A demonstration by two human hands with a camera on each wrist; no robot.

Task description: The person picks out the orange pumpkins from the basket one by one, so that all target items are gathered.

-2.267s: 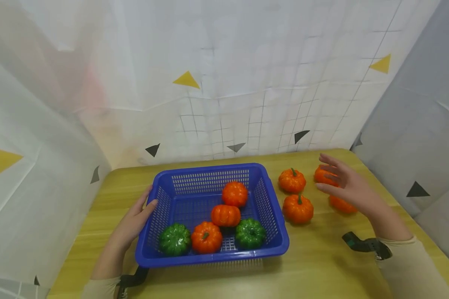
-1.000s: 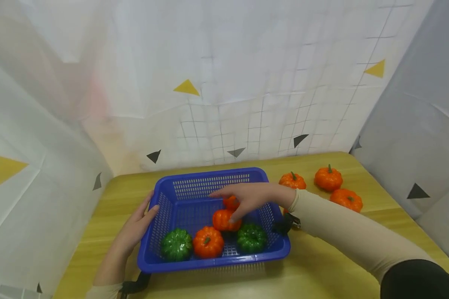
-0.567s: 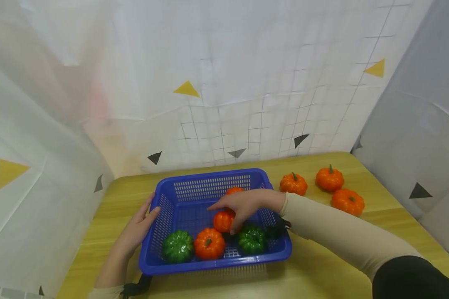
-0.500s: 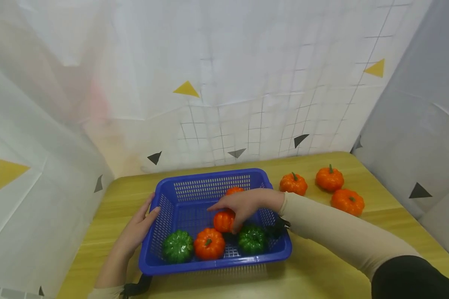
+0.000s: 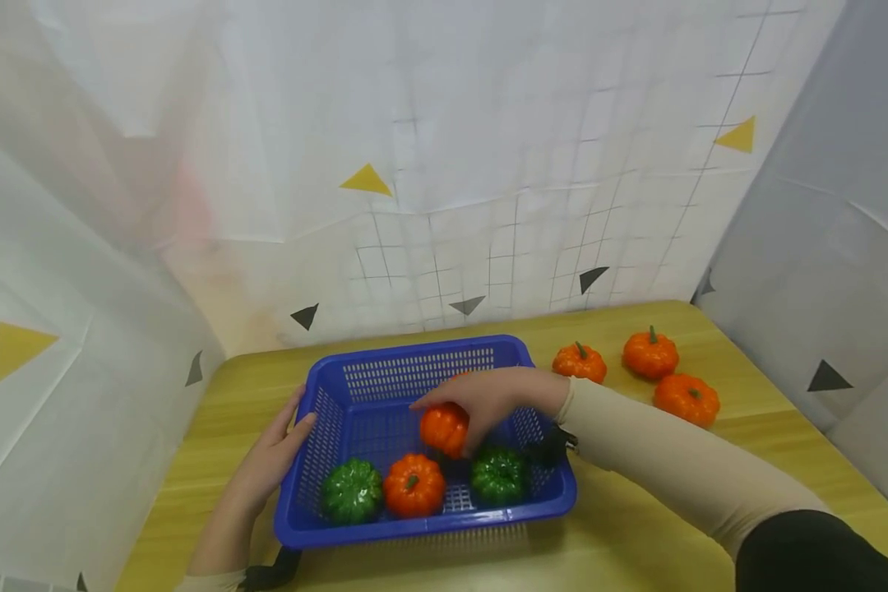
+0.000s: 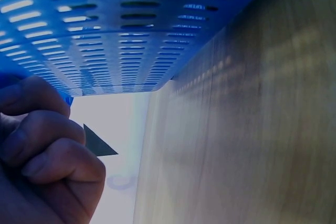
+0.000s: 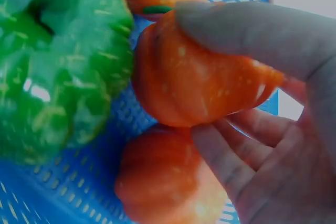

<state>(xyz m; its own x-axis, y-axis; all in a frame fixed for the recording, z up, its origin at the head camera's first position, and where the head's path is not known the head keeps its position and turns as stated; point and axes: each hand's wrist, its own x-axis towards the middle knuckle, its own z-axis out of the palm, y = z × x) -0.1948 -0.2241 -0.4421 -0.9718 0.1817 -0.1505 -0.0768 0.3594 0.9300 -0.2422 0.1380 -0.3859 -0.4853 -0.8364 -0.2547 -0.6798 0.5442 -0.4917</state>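
Note:
A blue plastic basket (image 5: 414, 528) holds several small pumpkins. My right hand (image 5: 488, 400) reaches in and grips an orange pumpkin (image 5: 442, 429); in the right wrist view the thumb lies across this pumpkin (image 7: 189, 82) with fingers on its other side. Another orange pumpkin (image 7: 157, 177) sits right beside it, mostly hidden by the hand in the head view. Along the basket's front are a green pumpkin (image 5: 351, 491), an orange one (image 5: 414, 485) and a second green one (image 5: 499, 475). My left hand (image 5: 270, 452) holds the basket's left rim, its fingers (image 6: 68, 166) curled in the left wrist view.
Right of the basket on the wooden table (image 5: 636, 543), three orange pumpkins show: one near the basket (image 5: 580, 363), one at the back (image 5: 650, 355) and one farther right (image 5: 686, 400). My right forearm (image 5: 666, 444) crosses the basket's right rim. White sheeting (image 5: 451, 99) encloses the table.
My right hand has gone from over the pumpkins on the right into the basket and taken hold of an orange pumpkin, which is now slightly raised and turned. The left hand stays at the rim.

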